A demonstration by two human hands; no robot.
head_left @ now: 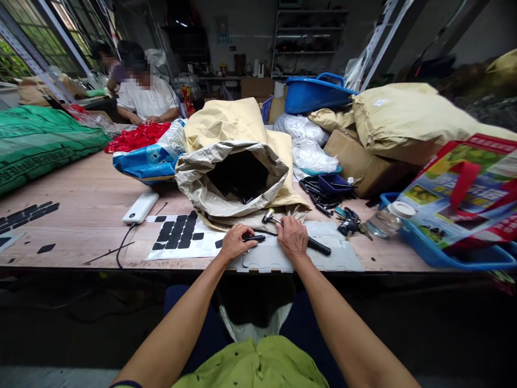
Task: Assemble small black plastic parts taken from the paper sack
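My left hand (236,243) is closed around a slim black plastic-looking piece (255,238), held just above the grey work mat (266,260). Fingers of my right hand (293,236) wrap over the middle of a small hammer. The hammer's dark handle (320,247) sticks out to the right, and its metal head with a yellowish face (268,216) points up and left. Left of my hands, a white sheet (161,253) carries rows of black rounded pads (176,230). Right behind both hands a large sack (189,175) lies with its mouth towards me, dark pieces inside.
A white power bank (141,208) with a cable lies left. Keys (350,222), a clear jar (390,220), black parts (319,194) and a blue basin (440,257) stand right. A green sack (48,143) fills the far left. A person in white (147,99) sits across the table.
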